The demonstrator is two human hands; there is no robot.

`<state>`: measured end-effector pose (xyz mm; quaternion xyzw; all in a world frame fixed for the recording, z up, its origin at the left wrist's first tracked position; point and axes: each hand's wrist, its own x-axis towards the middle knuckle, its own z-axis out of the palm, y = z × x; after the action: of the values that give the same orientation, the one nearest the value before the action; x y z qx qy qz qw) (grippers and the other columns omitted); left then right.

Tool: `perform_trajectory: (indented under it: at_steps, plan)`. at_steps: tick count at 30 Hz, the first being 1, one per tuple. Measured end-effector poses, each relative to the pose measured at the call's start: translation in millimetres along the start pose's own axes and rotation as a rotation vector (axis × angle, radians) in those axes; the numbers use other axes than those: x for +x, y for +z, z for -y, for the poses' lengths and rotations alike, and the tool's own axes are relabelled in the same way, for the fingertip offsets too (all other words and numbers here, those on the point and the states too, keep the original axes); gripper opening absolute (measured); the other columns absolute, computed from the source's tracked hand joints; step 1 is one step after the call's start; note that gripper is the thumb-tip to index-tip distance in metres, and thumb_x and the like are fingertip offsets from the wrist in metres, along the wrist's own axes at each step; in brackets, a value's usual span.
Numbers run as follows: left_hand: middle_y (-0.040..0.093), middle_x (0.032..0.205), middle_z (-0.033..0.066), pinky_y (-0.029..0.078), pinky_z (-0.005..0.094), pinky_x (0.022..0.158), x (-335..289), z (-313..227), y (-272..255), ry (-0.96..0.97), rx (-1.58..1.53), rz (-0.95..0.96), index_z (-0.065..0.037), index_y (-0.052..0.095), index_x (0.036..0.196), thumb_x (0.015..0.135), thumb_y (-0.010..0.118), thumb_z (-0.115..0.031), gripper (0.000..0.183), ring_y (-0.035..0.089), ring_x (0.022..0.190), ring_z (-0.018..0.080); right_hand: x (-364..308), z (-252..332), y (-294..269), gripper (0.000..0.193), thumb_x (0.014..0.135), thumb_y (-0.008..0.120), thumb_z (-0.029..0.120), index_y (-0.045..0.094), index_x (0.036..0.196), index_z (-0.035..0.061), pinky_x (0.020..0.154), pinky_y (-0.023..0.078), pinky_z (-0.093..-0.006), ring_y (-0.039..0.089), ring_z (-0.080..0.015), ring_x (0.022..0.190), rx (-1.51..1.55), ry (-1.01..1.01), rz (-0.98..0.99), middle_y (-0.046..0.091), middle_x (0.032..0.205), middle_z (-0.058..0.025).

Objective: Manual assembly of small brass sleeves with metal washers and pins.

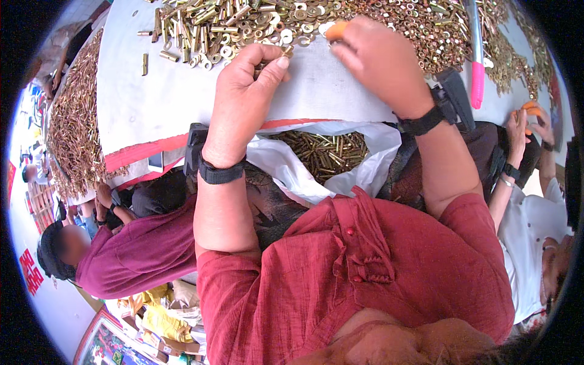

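My left hand (246,91) is closed, pinching a small brass-coloured metal fastener (287,52) between thumb and fingertips. Its exact form is partly hidden by the fingers. My right hand (383,64) reaches over the near edge of the pile, its thumb and forefinger a little apart; an orange finger cover (336,30) is on one fingertip. Right beside that fingertip lies a pale flat washer (326,28). Loose washers (228,51) spread along the pile's front, brass-coloured sleeves (198,27) lie at its left, and small nuts (420,33) at its right.
An open white bag (383,146) with brass-coloured sleeves (325,155) hangs at the red-edged table (340,97). A pink-and-clear tube (477,79) lies on the right. A phone (156,161) rests at the left edge. People sit on both sides; another's hands (517,131) are at right.
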<state>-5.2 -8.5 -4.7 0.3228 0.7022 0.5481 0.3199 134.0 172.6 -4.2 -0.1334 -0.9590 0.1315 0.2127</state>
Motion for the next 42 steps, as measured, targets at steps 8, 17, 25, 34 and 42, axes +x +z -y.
perform_trajectory:
  at_steps: [8,17,25,34,42]
  plan:
    - [0.063,0.077,0.0039,0.047,0.0256,0.068,0,4,5,0.162,0.156,0.013,0.000,0.064,0.098,0.092,0.064,-0.013,0.014,0.057,0.073,0.0102,3,7,6,0.016,0.082,0.067,0.013,0.066,0.097,0.0068,0.069,0.053,-0.0352,0.066,-0.0252,0.078,0.278,-0.009,-0.017,0.065,0.085,-0.0085]
    - [0.063,0.076,0.0068,0.048,0.0270,0.066,2,7,9,0.196,0.134,0.078,0.000,0.064,0.096,0.091,0.064,-0.012,0.012,0.057,0.070,0.0130,2,13,12,0.018,0.089,0.065,0.007,0.064,0.107,0.0041,0.075,0.050,-0.0258,0.061,-0.0125,0.080,0.887,0.013,0.062,0.064,0.091,-0.0011]
    - [0.062,0.074,0.0086,0.048,0.0274,0.065,1,7,11,0.219,0.191,0.099,-0.001,0.063,0.094,0.091,0.065,-0.011,0.011,0.058,0.068,0.0139,0,16,11,0.028,0.091,0.064,0.033,0.067,0.090,0.0053,0.062,0.050,-0.0388,0.065,-0.0333,0.072,0.360,0.022,0.053,0.066,0.078,-0.0166]
    - [0.065,0.076,0.0043,0.049,0.0258,0.067,1,0,16,0.118,0.106,-0.013,-0.002,0.063,0.097,0.092,0.064,-0.011,0.010,0.058,0.071,0.0107,-4,9,16,0.034,0.102,0.051,0.034,0.066,0.098,0.0041,0.064,0.043,-0.0229,0.052,-0.0067,0.073,0.878,0.283,0.138,0.058,0.077,0.0031]
    - [0.064,0.077,0.0029,0.048,0.0241,0.068,2,-2,17,0.096,0.104,-0.007,-0.001,0.063,0.099,0.094,0.062,-0.011,0.012,0.057,0.072,0.0089,1,11,13,0.034,0.101,0.053,0.034,0.069,0.093,0.0041,0.070,0.047,-0.0242,0.059,-0.0084,0.078,1.043,0.303,0.147,0.065,0.083,-0.0009]
